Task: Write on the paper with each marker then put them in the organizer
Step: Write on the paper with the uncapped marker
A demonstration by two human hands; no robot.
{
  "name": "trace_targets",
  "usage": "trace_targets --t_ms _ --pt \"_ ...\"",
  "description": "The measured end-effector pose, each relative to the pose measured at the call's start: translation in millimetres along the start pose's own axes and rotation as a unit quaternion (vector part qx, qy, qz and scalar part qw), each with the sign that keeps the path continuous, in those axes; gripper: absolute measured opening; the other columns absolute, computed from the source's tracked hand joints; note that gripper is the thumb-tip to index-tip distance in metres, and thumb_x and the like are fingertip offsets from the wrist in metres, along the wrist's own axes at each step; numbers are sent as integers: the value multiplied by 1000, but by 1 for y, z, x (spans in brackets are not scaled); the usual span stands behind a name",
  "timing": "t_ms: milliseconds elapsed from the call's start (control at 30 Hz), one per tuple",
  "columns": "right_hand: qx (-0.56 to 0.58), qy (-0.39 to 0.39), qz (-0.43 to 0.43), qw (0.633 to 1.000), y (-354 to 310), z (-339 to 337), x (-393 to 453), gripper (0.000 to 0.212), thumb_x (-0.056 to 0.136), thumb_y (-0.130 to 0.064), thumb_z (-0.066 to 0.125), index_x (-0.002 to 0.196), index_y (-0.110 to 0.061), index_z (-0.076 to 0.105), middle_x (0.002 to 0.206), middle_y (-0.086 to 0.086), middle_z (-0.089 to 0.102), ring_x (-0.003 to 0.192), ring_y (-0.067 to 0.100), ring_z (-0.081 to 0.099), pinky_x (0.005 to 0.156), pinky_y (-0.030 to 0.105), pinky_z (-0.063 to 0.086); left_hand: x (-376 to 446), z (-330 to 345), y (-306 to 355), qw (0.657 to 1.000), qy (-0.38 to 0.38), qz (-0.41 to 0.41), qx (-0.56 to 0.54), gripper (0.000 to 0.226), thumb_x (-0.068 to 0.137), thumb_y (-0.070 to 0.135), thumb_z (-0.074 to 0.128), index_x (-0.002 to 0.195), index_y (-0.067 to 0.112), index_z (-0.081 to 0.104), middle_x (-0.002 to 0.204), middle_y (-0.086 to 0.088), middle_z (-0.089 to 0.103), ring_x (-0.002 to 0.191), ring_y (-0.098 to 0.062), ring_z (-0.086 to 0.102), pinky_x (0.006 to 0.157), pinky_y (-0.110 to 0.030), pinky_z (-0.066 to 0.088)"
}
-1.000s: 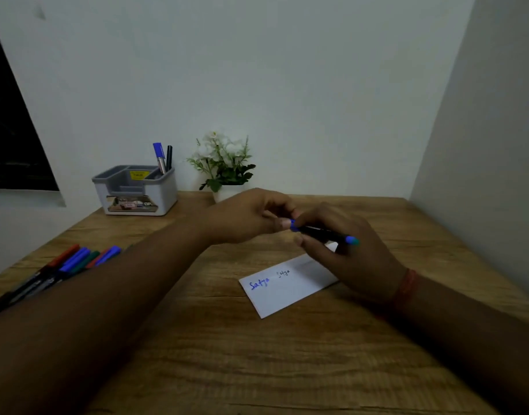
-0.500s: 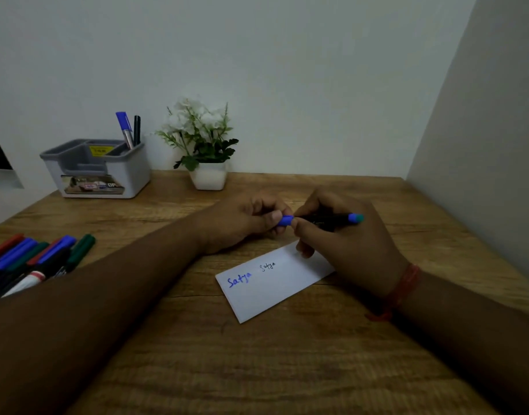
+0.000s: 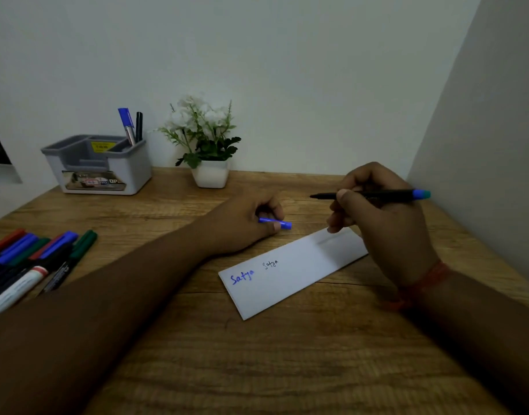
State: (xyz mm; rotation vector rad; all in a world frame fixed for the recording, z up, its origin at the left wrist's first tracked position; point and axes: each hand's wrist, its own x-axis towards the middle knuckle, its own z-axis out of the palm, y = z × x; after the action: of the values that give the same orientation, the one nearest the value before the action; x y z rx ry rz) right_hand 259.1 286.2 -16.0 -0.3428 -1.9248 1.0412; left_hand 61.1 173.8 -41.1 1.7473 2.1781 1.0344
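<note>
Marker just uncapped, ready to write on the paper.

The cap (image 3: 275,222) has come off: the left hand (image 3: 248,224) pinches it low over the counter (image 3: 257,369), while the right hand (image 3: 383,217) grips the black marker (image 3: 374,195) level above the paper (image 3: 293,280), nib pointing left. Two words are written already; two markers stand in the organizer (image 3: 98,166).

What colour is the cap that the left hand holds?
Blue. The cap in the left hand shows clearly in the head view, pulled off the marker.
</note>
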Motion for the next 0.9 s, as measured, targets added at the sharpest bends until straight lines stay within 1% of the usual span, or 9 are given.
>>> trace_targets --t_ms 67,167,267,333,400,500,633,733,900 --pt "1 -2 8 1000 1 -1 2 4 94 -1 58 93 1 61 74 17 69 62 25 72 63 42 64 0 0 1 1000 -10 -12 10 17 89 24 69 106 25 64 100 12 63 88 1 57 69 -12 45" --pt "-3 -11 14 1000 1 0 2 5 95 0 57 94 0 61 75 18 70 63 25 72 64 40 64 0 -1 1 999 -18 -29 -1 22 88 23 70 108 24 63 100 9 65 91 -3 60 71 -8 45" --pt "2 -28 28 999 4 0 3 11 97 -1 55 94 -5 64 78 14 71 68 26 74 69 41 65 -1 -3 4 999 12 -42 10 24 90 28 68 112 25 60 109 9 62 99 -4 57 72 -8 42" --pt "2 -44 48 998 4 2 3 16 98 -4 53 94 -11 66 87 8 73 77 23 75 78 40 64 -1 -4 7 997 41 -41 54 29 93 35 62 120 27 56 122 11 55 112 -7 50 81 -16 39" --pt "28 -65 82 994 3 4 2 19 99 -3 49 97 -7 68 95 8 73 88 22 76 87 40 62 -1 -3 11 992 46 -46 110 38 96 42 55 131 28 49 136 6 47 127 -15 40 99 -30 37" --pt "75 -81 100 989 -5 5 4 17 96 4 51 94 -1 67 97 13 73 92 25 75 90 41 61 -1 2 13 982 27 -58 179 52 97 52 44 142 28 36 152 1 35 142 -24 25 115 -54 21" --pt "35 -141 102 984 -19 5 2 7 87 7 64 87 0 65 85 15 71 78 22 71 79 37 61 -4 10 10 970 -25 -60 233 67 96 61 33 152 30 16 164 0 6 151 -25 -3 117 -61 1" --pt "3 -222 143 965 -22 13 -5 8 87 6 65 85 -1 67 81 8 73 75 19 70 72 30 59 -6 12 9 964 -43 -58 255 72 95 63 30 155 30 5 165 2 -8 150 -26 -14 117 -61 -3" --pt "-38 -216 159 963 -13 20 -14 4 87 1 68 85 -3 69 91 10 76 98 25 72 82 29 59 -7 17 6 948 -67 -50 307 77 94 67 22 155 29 -5 163 0 -19 147 -29 -24 115 -64 -4"
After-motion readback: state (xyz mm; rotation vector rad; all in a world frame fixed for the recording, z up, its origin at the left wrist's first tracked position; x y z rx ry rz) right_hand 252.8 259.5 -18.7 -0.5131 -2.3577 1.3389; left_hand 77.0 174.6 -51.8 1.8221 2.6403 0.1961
